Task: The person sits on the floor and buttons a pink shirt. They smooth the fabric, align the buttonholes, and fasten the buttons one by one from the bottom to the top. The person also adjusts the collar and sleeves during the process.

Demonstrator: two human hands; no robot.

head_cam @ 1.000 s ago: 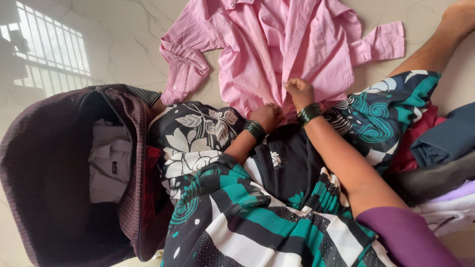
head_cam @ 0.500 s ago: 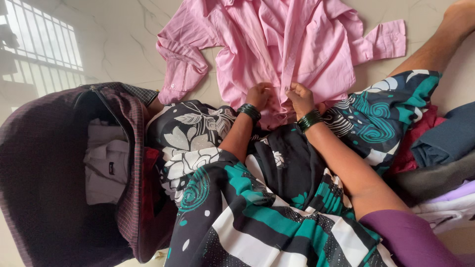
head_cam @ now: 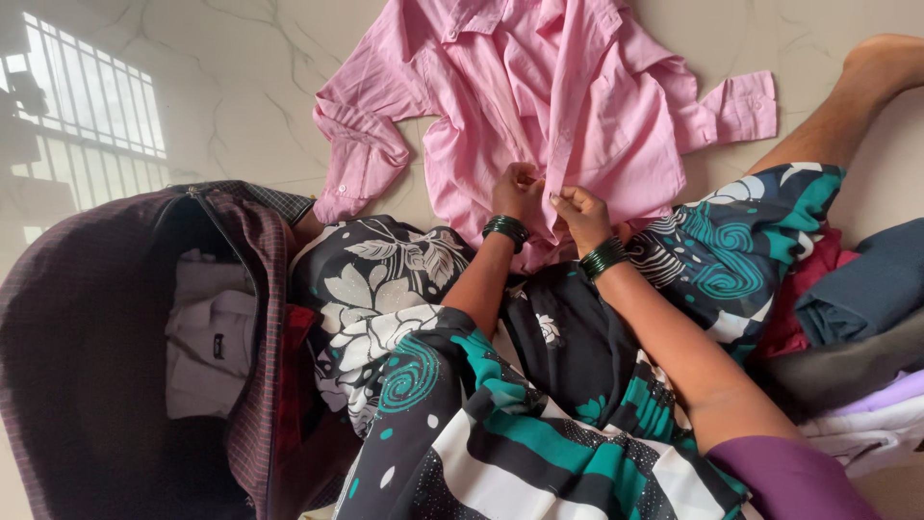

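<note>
Pink shirt (head_cam: 558, 106) lies front-up on the floor (head_cam: 241, 87), long axis running away from the person. Left hand (head_cam: 518, 189) and right hand (head_cam: 577, 210) sit side by side at its lower button strip, fingers of both pinched shut on the fabric edges, equally near.

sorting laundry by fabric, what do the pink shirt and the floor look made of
The pink shirt looks like thin woven cotton or a cotton blend, matte, creasing softly. The floor looks like polished marble or marble-look tile: pale, veined, and glossy enough to mirror a window.
</note>
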